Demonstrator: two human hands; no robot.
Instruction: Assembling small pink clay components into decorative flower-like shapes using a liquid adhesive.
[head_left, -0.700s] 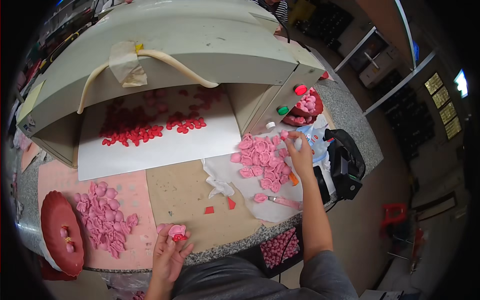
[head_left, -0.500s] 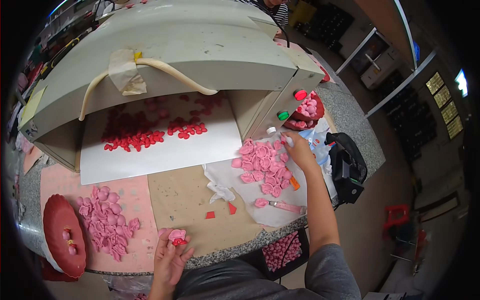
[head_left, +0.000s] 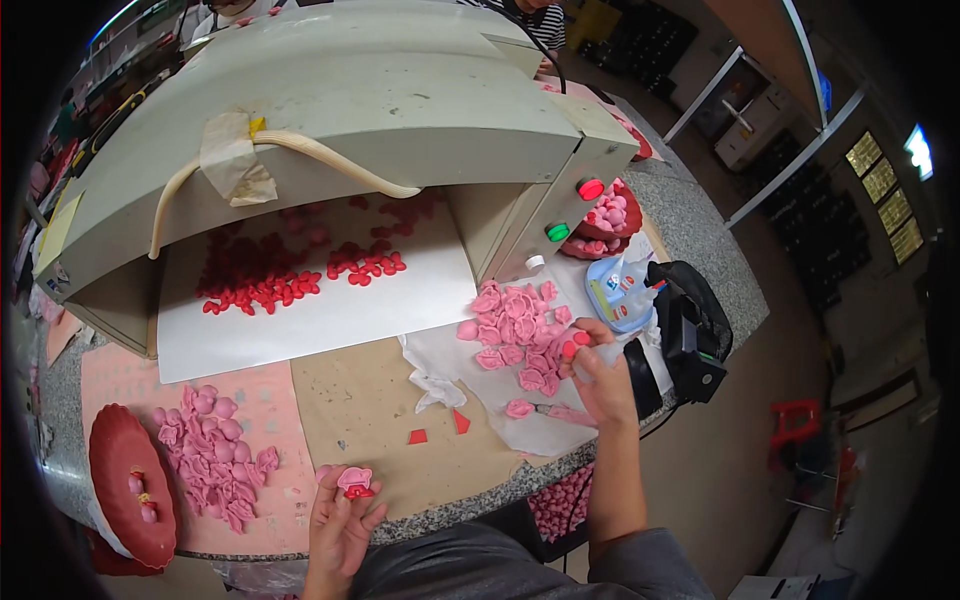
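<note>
Low in front of me, my left hand grips a small pink moulded piece with a red bow at its lower edge. My right hand is curled over the right side of the pink pile, around a small translucent bottle that the fingers partly hide. Red spots show at its fingertips; I cannot tell what they are. Just left of this hand lie several pink moulded pieces on white paper. A pink-handled tool lies just below it.
A grey box-shaped machine stands behind, with red bow pieces on a white sheet inside it. To the left are a red scalloped dish and a pink pile. A blue-white container and a black device stand right.
My right hand has come down and nearer from beside the machine's front corner, carrying the bottle. My left hand has barely moved. The orange-handled object is now hidden.
</note>
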